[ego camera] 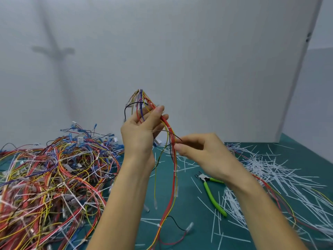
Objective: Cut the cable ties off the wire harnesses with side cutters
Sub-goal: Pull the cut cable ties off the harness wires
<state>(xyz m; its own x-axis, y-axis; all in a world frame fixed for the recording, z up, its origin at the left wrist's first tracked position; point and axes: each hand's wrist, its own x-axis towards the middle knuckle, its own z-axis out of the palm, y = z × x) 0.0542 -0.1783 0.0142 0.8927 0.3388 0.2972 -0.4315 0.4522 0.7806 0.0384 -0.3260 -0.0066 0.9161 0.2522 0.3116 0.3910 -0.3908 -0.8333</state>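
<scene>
My left hand (142,130) holds a wire harness (174,170) up in the air, gripping its red, yellow and purple wires just below their fanned top ends. My right hand (200,150) pinches the same bundle lower down between thumb and fingertips. The harness hangs down to the green mat, and white cable ties (175,170) still wrap it below my right hand. The side cutters (211,193), with bright green handles, lie on the mat under my right wrist, held by neither hand.
A big tangled heap of harnesses (54,181) covers the left of the green mat (189,204). Several cut white tie strips (270,170) are strewn at the right. A white wall panel (198,60) stands behind.
</scene>
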